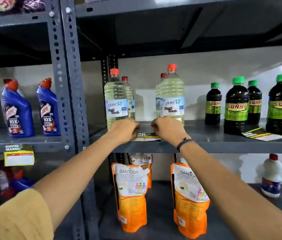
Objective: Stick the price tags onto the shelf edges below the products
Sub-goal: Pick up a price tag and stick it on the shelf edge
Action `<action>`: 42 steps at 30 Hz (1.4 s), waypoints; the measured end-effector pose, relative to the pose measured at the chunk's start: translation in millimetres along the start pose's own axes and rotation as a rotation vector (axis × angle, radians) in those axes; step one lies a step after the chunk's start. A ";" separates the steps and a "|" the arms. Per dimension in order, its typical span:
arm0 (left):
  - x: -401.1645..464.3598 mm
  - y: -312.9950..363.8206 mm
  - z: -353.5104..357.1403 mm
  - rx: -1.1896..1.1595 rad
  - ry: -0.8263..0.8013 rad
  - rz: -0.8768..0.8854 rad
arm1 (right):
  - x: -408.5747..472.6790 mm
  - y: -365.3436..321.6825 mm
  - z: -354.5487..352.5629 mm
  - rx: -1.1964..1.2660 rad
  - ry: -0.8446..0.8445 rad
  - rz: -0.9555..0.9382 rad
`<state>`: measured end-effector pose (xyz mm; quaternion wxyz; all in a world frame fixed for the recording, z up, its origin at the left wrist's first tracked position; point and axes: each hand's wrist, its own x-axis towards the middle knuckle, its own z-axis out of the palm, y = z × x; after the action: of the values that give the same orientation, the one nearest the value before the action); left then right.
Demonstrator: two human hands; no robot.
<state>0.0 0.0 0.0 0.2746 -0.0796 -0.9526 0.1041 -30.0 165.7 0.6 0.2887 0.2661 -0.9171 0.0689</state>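
Fingers of both hands curl down over one price tag [145,136] lying flat at the front of the middle shelf [206,135]. The left hand [125,129] covers the tag's left end and the right hand [168,128] its right end, knuckles toward the camera; the fingertips are hidden behind the hands, so I cannot tell whether either hand actually pinches the tag or only rests on it. Between the two hands the tag's dark header and a strip of its pale yellow body show, reaching to the shelf's front lip. A dark band [184,143] circles the right wrist, and a mustard sleeve [13,215] covers the left upper arm.

Just behind the hands stand the liquid bleach bottles: a left pair [116,99] and a right pair [171,96], clear with red caps. Further right on the same shelf are four dark bottles with green caps [236,106], and a second price tag [263,134] lies flat in front of them, near the rightmost one. In the bay to the left, two blue toilet cleaner bottles [18,110] stand on their shelf, and a third price tag [19,155] hangs from that shelf's front edge below them. On the lower shelf, two orange refill pouches [131,196] stand upright beneath the hands, with a white bottle [271,177] well off to the right.
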 end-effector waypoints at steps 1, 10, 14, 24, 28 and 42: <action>0.8 -1.4 3.1 0.019 -0.026 0.008 | 0.1 -2.2 2.4 -0.037 -0.037 0.028; -1.1 -22.2 26.0 -0.214 0.034 -0.014 | -6.9 -6.7 13.6 -0.046 -0.014 0.131; -3.0 -20.3 28.5 -0.348 0.148 -0.083 | -5.0 -11.3 17.8 -0.020 0.048 0.158; -22.6 -15.3 11.3 -0.796 0.443 -0.222 | -19.4 -4.3 -5.3 0.375 0.279 0.207; -43.0 -8.3 3.5 -0.836 0.524 -0.213 | -40.0 -6.4 -14.3 0.510 0.341 0.165; -95.2 11.3 53.6 -0.738 0.401 -0.277 | -87.4 -6.2 28.3 0.405 0.198 -0.041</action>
<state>51.8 -17.3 -95.3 0.4185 -0.0626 -0.8556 -0.2983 19.7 191.6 -72.4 0.3194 0.3290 -0.8462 0.2714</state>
